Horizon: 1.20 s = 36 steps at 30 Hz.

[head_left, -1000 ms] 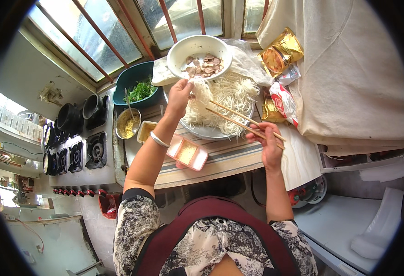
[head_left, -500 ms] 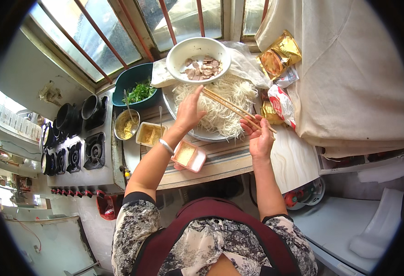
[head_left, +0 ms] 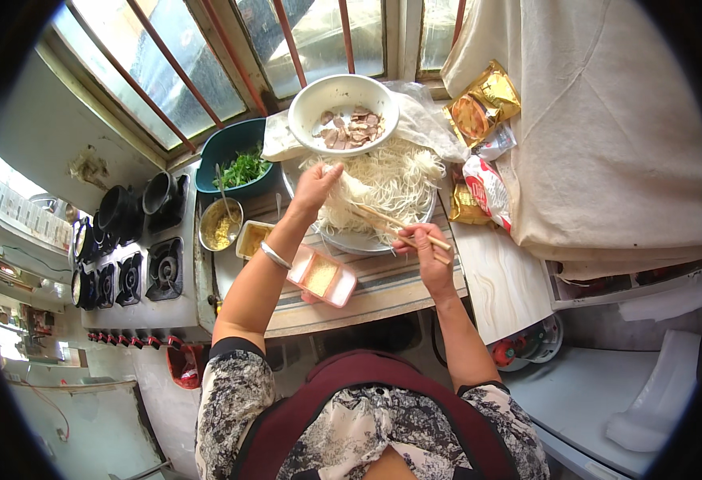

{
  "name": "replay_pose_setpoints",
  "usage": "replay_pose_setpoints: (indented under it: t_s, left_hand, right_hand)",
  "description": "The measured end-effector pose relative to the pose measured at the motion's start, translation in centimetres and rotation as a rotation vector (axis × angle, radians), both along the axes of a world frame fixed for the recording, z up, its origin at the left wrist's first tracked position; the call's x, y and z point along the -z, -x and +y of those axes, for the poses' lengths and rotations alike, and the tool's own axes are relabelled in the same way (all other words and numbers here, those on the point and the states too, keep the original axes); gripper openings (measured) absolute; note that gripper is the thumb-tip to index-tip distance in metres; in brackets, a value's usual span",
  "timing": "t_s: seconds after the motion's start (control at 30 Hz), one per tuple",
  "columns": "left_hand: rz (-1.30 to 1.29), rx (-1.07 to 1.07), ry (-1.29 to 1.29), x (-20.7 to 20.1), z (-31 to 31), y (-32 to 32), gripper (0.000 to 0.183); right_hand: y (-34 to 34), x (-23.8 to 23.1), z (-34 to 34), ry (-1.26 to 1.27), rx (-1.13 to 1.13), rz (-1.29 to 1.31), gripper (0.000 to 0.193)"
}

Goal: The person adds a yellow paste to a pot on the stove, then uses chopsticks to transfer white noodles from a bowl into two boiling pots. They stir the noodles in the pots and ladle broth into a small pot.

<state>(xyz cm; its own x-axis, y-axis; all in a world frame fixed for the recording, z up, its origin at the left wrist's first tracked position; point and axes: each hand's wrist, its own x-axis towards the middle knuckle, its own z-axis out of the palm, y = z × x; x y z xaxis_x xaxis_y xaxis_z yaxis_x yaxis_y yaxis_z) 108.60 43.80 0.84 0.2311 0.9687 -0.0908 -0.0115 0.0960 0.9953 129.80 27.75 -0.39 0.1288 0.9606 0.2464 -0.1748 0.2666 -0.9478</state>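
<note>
The noodles [head_left: 403,182] lie heaped in a wide metal tray [head_left: 352,242] on the tabletop [head_left: 395,294]. My right grip [head_left: 429,254] is closed around the chopsticks [head_left: 384,217], which slant leftward and away from me, tips among the noodles. My left grip [head_left: 316,188] is curled at the heap's left side, thumb and fingers drawn together; I cannot tell whether they pinch any strands. Just beyond the heap is a white bowl [head_left: 306,110] with sliced meat [head_left: 351,132] in it. To the left, farther off, a teal tub [head_left: 206,176] holds chopped greens [head_left: 245,170], with a small metal bowl [head_left: 204,233] nearer me. A compartmented box [head_left: 336,302] sits on the near side of the tray. At right lie a red-and-white packet [head_left: 487,189] and, farther off, a gold one [head_left: 495,90].
</note>
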Motion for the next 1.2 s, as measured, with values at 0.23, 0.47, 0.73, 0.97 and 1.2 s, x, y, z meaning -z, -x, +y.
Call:
replay_pose_setpoints:
  t_s: [0.23,0.47,0.73,0.97,1.2]
  left_hand:
    - [-0.161,-0.089,-0.095,-4.9,1.4,0.8,0.031]
    - [-0.403,-0.062,-0.041,-7.3,4.4,-0.8,0.03]
    - [0.122,-0.098,-0.118,-6.6,4.8,-1.0,0.027]
    - [0.539,0.025,-0.254,0.0,1.5,1.0,0.032]
    - [0.87,0.021,-0.989,2.1,-2.7,1.8,0.041]
  right_hand:
    - [-0.8,2.0,-1.0,0.088,0.04,0.016,0.022]
    - [-2.0,3.8,-0.5,0.127,0.101,0.144,0.025]
    - [-4.0,1.0,-0.8,0.073,0.14,0.148,0.023]
    - [-4.5,-1.4,0.0,-0.041,0.384,0.375,0.022]
    - [-2.8,-1.7,-0.6,0.077,0.049,-0.026,0.022]
